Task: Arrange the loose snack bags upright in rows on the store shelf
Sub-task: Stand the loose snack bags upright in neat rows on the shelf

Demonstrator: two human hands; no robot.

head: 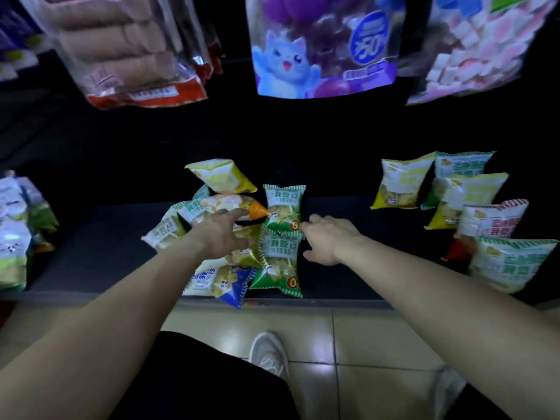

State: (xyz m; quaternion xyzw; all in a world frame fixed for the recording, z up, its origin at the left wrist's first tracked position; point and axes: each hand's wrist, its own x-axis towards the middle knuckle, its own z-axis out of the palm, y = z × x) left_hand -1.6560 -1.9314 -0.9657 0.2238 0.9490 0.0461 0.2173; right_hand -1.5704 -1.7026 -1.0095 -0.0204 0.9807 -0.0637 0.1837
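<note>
A heap of loose snack bags lies in the middle of the dark shelf (100,247). It holds a yellow bag (222,176) at the back, an orange-cornered bag (233,205), two green bags (284,207) (278,262) and a blue bag (221,281) at the front edge. My left hand (222,234) hovers over the heap's left side, fingers spread, holding nothing. My right hand (325,239) is just right of the green bags, fingers loosely curled, fingertips near the bags' edge, empty. Several bags stand upright at the right: yellow ones (400,180), a red one (491,221) and a green one (512,263).
More bags (15,234) stand at the shelf's far left. Large hanging packets overhead: a biscuit pack (127,53), a purple cat pack (324,47), a pink marshmallow pack (481,47). Below the shelf edge are a tiled floor (378,338) and my shoe (268,353).
</note>
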